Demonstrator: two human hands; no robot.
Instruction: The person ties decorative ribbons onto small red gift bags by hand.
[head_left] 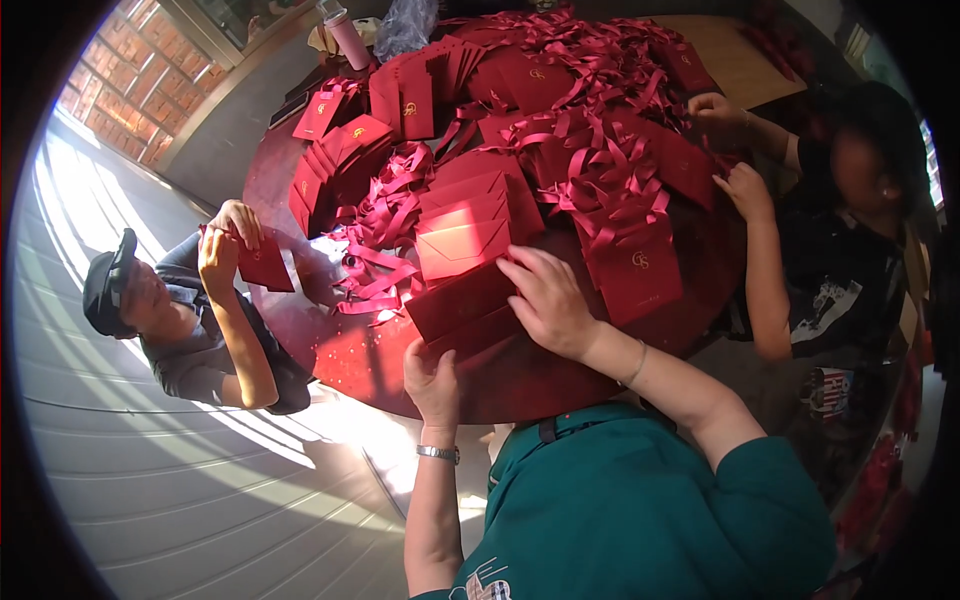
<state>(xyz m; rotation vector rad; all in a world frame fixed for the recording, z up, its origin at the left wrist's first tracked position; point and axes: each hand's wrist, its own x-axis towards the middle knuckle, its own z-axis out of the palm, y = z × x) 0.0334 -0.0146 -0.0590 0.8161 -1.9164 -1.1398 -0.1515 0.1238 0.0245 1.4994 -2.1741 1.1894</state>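
Observation:
A dark red paper gift bag (462, 303) is in front of me at the near side of the round table, lying tilted. My left hand (432, 388), wearing a wristwatch, has its fingers and thumb at the bag's lower left corner. At its right edge, my right hand (550, 302) has curled fingers on the bag, with a thin bracelet on the wrist. Just beyond stands a row of red bags with folded flaps (463, 240). Loose red ribbon handles (375, 272) lie heaped to their left.
Red bags and ribbons cover much of the dark red round table (350, 372). A person at left holds a red bag (265, 262); another person's hands (745, 190) are at the right edge. A pink tumbler (345, 38) and clear plastic (405, 28) stand at the back.

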